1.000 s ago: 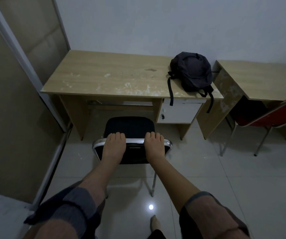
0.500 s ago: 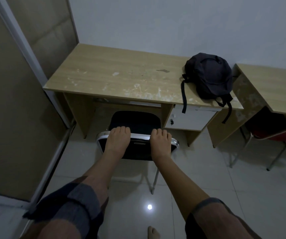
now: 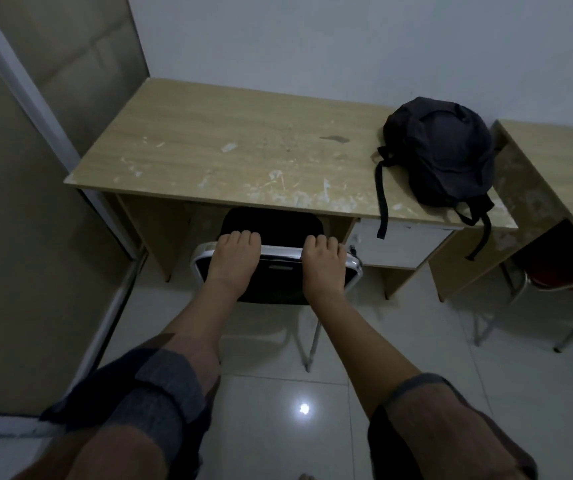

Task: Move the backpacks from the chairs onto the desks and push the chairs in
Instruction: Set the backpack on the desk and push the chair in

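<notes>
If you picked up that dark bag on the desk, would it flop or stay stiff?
The dark grey fabric backpack would probably flop: it slumps in a rounded heap, creased. Its loose straps already hang over the edge of the light wooden desk, so they would likely dangle. It looks fairly empty, maybe light.

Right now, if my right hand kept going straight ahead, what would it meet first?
Probably the front edge of the light wooden desk; your right hand on the black chrome-framed chair points there, though depth is unclear.

Dim, muted light, glare spot on glossy floor tiles (image 3: pixel 304 408), wide-angle bending at edges
</notes>
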